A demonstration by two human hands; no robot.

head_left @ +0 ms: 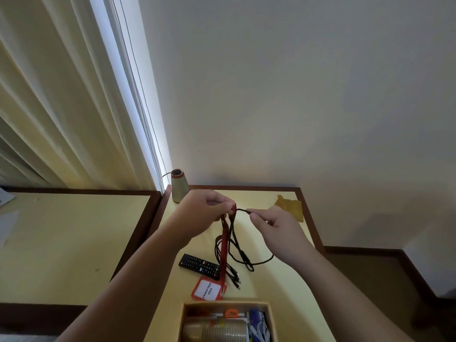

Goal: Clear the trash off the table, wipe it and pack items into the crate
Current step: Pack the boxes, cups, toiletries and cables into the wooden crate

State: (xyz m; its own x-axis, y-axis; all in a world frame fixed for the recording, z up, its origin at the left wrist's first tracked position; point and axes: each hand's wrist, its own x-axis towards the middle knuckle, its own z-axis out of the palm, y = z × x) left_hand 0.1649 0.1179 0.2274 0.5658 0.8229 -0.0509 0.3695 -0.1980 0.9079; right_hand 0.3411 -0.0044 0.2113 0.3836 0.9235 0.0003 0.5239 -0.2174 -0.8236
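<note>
My left hand (202,213) pinches the top of a red lanyard (224,245) together with a black cable (237,253), lifted above the yellow table (278,280). My right hand (274,225) pinches one end of the black cable beside it. The lanyard's red-framed white badge (208,290) rests on the table below. The cable's loops and plugs lie on the table. A black remote (199,265) lies left of the lanyard. The open crate (183,319) at the near edge holds a stack of paper cups (217,332) and small items.
A cone of thread (179,186) stands at the table's far left corner. A yellow-brown cloth (291,207) lies at the far right corner. A second yellow table (61,243) stands to the left, curtains behind it. A wall rises behind.
</note>
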